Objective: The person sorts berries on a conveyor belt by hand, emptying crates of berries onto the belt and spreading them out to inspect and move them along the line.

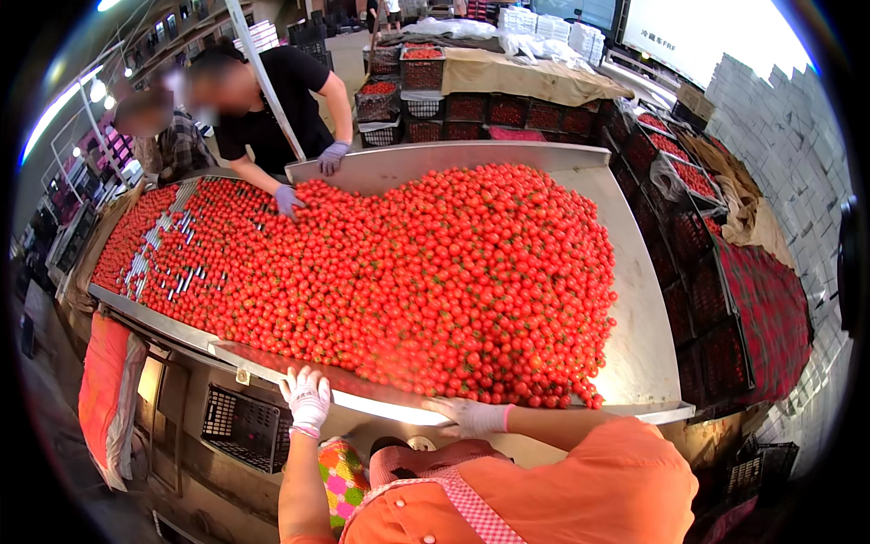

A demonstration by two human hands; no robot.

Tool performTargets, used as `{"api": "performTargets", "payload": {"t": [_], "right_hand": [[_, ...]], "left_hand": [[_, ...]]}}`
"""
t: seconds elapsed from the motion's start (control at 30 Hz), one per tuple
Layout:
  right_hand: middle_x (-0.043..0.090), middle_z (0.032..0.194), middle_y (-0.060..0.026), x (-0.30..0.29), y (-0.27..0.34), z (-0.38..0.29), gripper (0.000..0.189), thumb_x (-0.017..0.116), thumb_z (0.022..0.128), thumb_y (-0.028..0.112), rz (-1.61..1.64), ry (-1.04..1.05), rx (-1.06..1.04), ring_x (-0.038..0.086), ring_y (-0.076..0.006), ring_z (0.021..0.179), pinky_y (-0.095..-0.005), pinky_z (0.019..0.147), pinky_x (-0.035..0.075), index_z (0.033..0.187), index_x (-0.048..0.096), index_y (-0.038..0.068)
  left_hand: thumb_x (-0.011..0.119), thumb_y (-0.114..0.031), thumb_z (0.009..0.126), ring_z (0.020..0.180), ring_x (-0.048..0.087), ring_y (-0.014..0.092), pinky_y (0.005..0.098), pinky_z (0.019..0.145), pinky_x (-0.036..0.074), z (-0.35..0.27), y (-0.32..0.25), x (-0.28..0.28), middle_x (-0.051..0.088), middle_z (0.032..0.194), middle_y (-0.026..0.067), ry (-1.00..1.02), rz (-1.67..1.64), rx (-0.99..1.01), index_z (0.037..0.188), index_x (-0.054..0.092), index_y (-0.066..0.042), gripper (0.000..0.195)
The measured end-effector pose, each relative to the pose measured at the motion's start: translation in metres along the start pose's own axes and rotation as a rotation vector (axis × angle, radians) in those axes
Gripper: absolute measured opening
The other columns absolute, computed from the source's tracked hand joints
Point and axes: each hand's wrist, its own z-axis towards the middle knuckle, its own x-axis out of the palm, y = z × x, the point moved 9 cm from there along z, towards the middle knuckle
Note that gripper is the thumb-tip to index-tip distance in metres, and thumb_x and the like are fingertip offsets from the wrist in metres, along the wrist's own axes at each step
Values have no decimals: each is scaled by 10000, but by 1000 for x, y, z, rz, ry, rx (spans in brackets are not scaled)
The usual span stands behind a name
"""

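Note:
A broad heap of red cherry tomatoes [462, 272] fills a steel sorting table [615, 173] in front of me. My left hand [309, 400], in a white glove with pink trim, rests on the table's near metal rim [380, 408] with its fingertips over the edge. To the right, my right hand [470, 415], gloved alike, lies along the same rim beside the lower edge of the heap, fingers stretched out. I see nothing held in either hand. Leftward the tomatoes thin out over metal rollers [151, 241].
Across the table a person [289, 81] in purple gloves touches the tomatoes; another person [173, 136] stands further left. Stacked crates [527, 115] of tomatoes line the back and right. A black plastic crate [245, 428] sits under the table. A metal post [265, 78] rises at the far side.

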Motion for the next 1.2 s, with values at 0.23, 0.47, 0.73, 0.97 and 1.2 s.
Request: {"api": "performTargets", "payload": {"t": [0.23, 0.47, 0.73, 0.97, 1.2], "right_hand": [[382, 1567, -236, -9, -6, 3, 666, 584, 1007, 342, -56, 28, 32, 427, -401, 1410, -469, 1175, 362, 1541, 341, 27], [393, 1565, -238, -17, -2, 11, 561, 524, 1030, 280, 79, 25, 37, 385, -400, 1446, -452, 1210, 318, 1494, 407, -13], [720, 1082, -81, -27, -33, 69, 277, 532, 994, 246, -359, 257, -44, 715, -273, 962, -359, 801, 593, 1230, 648, 160], [690, 1182, -152, -104, 81, 365, 294, 610, 970, 337, -172, -350, -66, 653, -326, 1128, -448, 926, 542, 1083, 702, 82], [327, 1584, -257, -86, 154, 723, 756, 689, 865, 468, -514, -468, -148, 279, -438, 1486, -598, 1219, 198, 1494, 456, 120]], "left_hand": [[597, -374, 942, 1398, 441, 352, 595, 1219, 176, 46, 38, 1, 636, 1345, 54, 18, 31, -21, 1132, 742, -173, 312], [625, -286, 896, 1292, 536, 318, 562, 1203, 243, 53, 83, 1, 668, 1269, 59, -66, 48, 62, 1151, 728, -194, 290], [585, -320, 942, 1347, 505, 278, 531, 1164, 292, 77, 68, -9, 611, 1369, 55, 194, 12, 243, 1313, 633, -168, 404], [728, -414, 836, 1431, 300, 518, 597, 1188, 271, 179, 272, -47, 298, 1591, 245, -70, -11, -60, 1536, 359, -77, 860], [642, -599, 876, 1491, 257, 454, 668, 1165, 246, 283, 393, -16, 275, 1645, 161, 169, 220, -318, 1608, 274, -163, 927]]}}
